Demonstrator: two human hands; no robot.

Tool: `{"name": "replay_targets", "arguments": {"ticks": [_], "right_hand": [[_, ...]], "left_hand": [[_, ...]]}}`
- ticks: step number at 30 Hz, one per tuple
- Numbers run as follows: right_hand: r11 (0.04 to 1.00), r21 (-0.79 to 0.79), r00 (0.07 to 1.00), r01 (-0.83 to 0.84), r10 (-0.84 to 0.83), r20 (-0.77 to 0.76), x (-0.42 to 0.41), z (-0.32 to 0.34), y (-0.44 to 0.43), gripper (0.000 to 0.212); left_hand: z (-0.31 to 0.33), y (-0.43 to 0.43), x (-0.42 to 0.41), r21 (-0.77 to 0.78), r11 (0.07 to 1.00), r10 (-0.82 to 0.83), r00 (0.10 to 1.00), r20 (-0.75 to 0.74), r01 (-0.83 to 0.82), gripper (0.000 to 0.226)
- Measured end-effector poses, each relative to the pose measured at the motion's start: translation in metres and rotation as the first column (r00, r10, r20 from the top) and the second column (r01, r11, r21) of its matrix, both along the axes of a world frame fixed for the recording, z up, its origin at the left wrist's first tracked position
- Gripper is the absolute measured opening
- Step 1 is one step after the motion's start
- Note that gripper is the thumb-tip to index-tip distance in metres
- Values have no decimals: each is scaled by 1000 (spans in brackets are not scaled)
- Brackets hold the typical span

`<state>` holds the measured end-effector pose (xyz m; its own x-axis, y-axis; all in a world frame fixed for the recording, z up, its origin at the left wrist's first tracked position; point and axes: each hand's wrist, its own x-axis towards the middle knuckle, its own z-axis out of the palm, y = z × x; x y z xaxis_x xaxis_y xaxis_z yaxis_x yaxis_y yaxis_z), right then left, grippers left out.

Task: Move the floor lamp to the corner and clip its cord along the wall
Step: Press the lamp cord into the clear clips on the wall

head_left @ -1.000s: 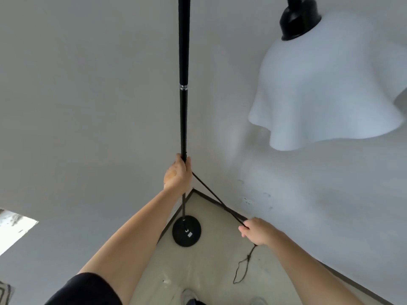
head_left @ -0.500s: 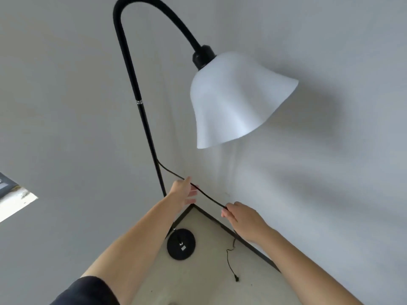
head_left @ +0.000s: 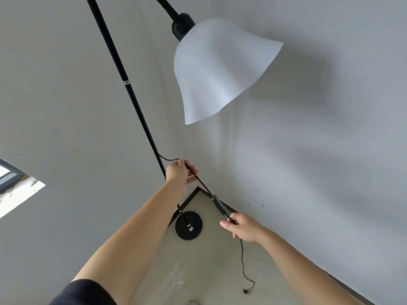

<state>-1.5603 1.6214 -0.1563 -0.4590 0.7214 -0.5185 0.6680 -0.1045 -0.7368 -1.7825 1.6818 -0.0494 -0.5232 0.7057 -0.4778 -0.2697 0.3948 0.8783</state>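
The black floor lamp [head_left: 132, 93] stands in the room corner, its round base [head_left: 188, 225] on the floor and its white bell shade [head_left: 218, 69] hanging to the right. A black cord [head_left: 201, 182] leaves the pole and runs taut between my hands. My left hand [head_left: 179, 171] pinches the cord near the pole. My right hand [head_left: 243, 227] grips it lower, just below the inline switch [head_left: 219, 205]. Past my right hand the cord hangs down to the plug [head_left: 245, 291] on the floor.
Two grey walls meet at the corner, with a dark baseboard [head_left: 187, 200] along their foot. The floor [head_left: 198, 265] is pale concrete. A window [head_left: 15, 190] shows at the left edge.
My left hand let go of the lamp pole and took hold of the cord. My right hand slid down the cord past the inline switch. My view tilted up and leftward.
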Motion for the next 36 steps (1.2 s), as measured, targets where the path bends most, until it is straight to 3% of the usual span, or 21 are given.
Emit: {"name": "replay_targets", "arguments": {"ticks": [6, 10, 14, 17, 21, 25, 29, 33, 36], "right_hand": [[952, 85, 955, 293, -296, 26, 11, -54, -12, 47], [952, 122, 958, 281, -286, 19, -3, -81, -14, 34], [962, 129, 968, 242, -249, 41, -21, -111, -4, 32], [956, 140, 965, 258, -261, 2, -36, -129, 10, 38], [952, 181, 968, 246, -249, -5, -47, -153, 32, 42], [953, 162, 966, 254, -258, -1, -45, -188, 60, 36], [933, 130, 942, 335, -337, -12, -21, -241, 85, 44], [929, 140, 933, 342, -354, 70, 15, -307, 106, 58], [918, 187, 924, 350, -371, 91, 26, -356, 127, 56]], "left_hand": [[-58, 18, -29, -64, 993, -102, 989, -107, 96, 26], [-113, 19, -35, -148, 961, -255, 957, -135, 235, 16], [-158, 13, -32, -256, 858, -466, 884, -23, 446, 23], [-187, 7, -26, -349, 794, -496, 862, 103, 498, 56], [-221, 6, -16, -308, 747, -527, 807, 265, 589, 47], [-253, 29, -3, -174, 869, -424, 878, 221, 463, 20], [-290, 77, -3, -68, 964, -241, 956, 168, 255, 18], [-332, 129, -19, 49, 993, -115, 988, 103, 110, 14], [-364, 157, -27, 180, 977, -130, 989, 76, 114, 13]]}}
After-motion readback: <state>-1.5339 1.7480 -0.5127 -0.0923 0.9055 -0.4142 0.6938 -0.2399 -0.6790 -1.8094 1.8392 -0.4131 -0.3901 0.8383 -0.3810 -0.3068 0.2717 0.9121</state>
